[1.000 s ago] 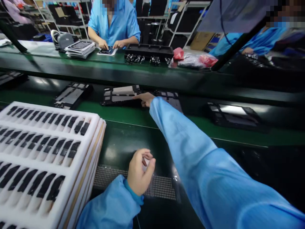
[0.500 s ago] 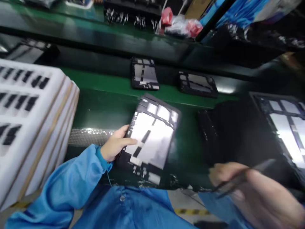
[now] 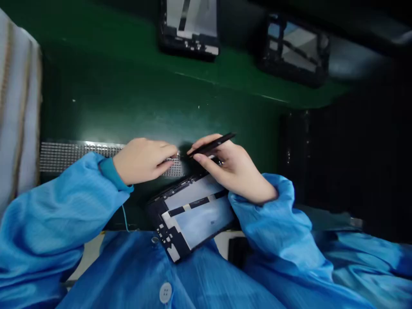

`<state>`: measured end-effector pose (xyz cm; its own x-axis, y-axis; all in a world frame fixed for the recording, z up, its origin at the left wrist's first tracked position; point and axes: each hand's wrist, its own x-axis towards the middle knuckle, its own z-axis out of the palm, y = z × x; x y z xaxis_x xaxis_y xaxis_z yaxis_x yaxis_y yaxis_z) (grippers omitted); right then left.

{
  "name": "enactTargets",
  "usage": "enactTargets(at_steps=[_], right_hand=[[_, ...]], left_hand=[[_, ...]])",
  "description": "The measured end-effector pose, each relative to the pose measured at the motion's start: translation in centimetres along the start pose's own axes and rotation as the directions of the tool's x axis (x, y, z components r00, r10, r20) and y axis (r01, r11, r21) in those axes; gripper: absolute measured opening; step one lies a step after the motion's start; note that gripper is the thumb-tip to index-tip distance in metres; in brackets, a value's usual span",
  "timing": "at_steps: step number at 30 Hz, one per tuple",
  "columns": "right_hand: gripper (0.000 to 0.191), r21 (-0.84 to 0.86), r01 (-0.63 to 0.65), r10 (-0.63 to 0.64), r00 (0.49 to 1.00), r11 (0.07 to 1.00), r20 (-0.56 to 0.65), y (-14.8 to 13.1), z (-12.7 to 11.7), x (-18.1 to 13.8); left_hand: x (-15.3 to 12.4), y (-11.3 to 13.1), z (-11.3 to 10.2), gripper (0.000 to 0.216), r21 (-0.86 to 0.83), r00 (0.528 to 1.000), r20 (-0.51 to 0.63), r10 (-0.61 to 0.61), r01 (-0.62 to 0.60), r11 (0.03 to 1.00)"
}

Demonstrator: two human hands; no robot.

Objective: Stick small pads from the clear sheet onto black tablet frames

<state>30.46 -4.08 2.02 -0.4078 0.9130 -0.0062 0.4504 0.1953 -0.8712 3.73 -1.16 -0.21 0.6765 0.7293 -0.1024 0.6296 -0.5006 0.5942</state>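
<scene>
My right hand [image 3: 230, 165] holds black tweezers [image 3: 210, 145] like a pen, with their tip pointing left at the end of a strip of small silver pieces [image 3: 77, 155]. My left hand [image 3: 144, 159] lies over that strip, fingers curled and thumb and forefinger at its right end. Whether a piece sits in the tip is too small to tell. Below both hands an opened tablet [image 3: 196, 214] lies slanted, its inner side up, one corner reaching past the table edge near my blue coat. My right hand and sleeve cover its upper right part.
Two more opened tablets stand at the back of the green table [image 3: 128, 98]: one tablet [image 3: 193, 25] in the middle, another tablet [image 3: 296, 49] to the right. Stacked white trays [image 3: 19, 107] rise at the left. A dark block [image 3: 347, 163] is at the right. Another blue sleeve [image 3: 370, 257] shows lower right.
My left hand has let go of the tablet, which now lies turned at the table edge, and has moved onto the strip. My right hand has come in from the right with the tweezers. The view tilted down.
</scene>
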Motion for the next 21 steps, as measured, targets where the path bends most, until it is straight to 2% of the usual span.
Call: enactTargets(at_steps=[4,8,15,17,19,21], right_hand=[[0.014,-0.010,-0.006,0.008,0.991,1.000,0.136,0.9,0.1,0.7],[0.015,0.031,-0.032,0.027,0.989,0.999,0.147,0.5,0.1,0.2],[0.016,-0.052,0.018,-0.010,0.989,0.998,0.150,0.7,-0.1,0.8],[0.011,0.004,-0.001,0.000,0.993,1.000,0.122,0.3,-0.3,0.4],[0.009,0.131,-0.040,0.036,0.999,0.991,0.035,-0.7,0.1,-1.0],[0.013,0.232,-0.065,0.085,0.993,0.971,-0.078,-2.0,1.5,-3.2]], left_hand=[[0.1,-0.8,1.1,0.016,0.120,0.998,0.044,0.050,-0.055,0.991],[0.1,0.2,0.6,0.022,0.183,0.995,0.096,0.015,-0.032,0.983],[0.5,1.2,-0.4,0.027,0.267,0.979,0.195,-0.059,0.005,0.964],[0.5,1.3,-0.4,0.028,0.284,0.979,0.192,-0.065,0.009,0.959],[0.4,1.4,-0.3,0.028,0.293,0.983,0.175,-0.057,0.003,0.956],[0.3,1.5,-0.2,0.028,0.304,0.987,0.154,-0.042,-0.007,0.953]])
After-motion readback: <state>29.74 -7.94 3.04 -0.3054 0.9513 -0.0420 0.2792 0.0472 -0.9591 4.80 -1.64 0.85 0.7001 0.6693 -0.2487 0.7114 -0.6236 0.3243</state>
